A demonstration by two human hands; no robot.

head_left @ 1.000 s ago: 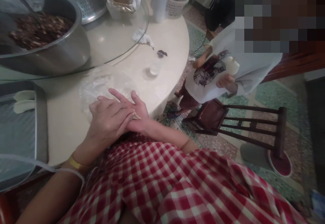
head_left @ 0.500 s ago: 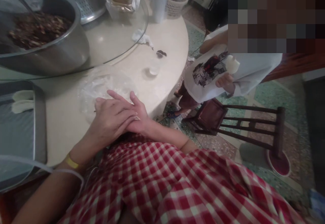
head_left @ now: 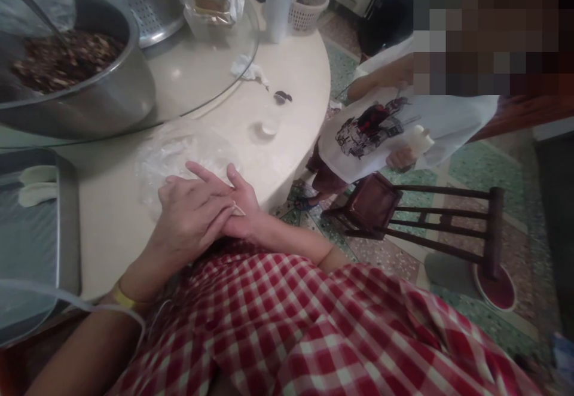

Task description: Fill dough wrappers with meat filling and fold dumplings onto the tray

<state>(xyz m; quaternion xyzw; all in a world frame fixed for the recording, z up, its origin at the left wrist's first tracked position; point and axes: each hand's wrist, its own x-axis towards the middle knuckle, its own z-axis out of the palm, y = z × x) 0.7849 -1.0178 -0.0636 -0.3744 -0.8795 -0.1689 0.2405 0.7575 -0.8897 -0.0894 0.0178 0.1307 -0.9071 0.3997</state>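
My left hand (head_left: pixel 192 207), with a yellow band at the wrist, lies over my right hand (head_left: pixel 244 198), fingers together and pressed on its palm. The right palm faces up, thumb and a fingertip sticking out. Between the two shows the thin pale edge of a flat piece of dough (head_left: pixel 238 208); the rest is hidden under my left fingers. Beneath and behind my hands a clear plastic sheet (head_left: pixel 168 145) is spread on the table. Two white shaped dough pieces (head_left: pixel 38 185) lie in the metal tray (head_left: pixel 67 222) on the left.
A large metal pot (head_left: pixel 112 94) of dark chopped filling stands on the glass turntable (head_left: pixel 197 79). On the table (head_left: pixel 305 73) sit a small white round thing (head_left: pixel 269 128), a plastic roll (head_left: pixel 280 7) and a basket (head_left: pixel 309 4). A person (head_left: pixel 372 127) holds something white beside a wooden chair (head_left: pixel 376 204).
My hands stay pressed together; my left fingers have shifted slightly leftward, showing a little more of the pale edge. The other person's hand with the white thing has moved right and down.
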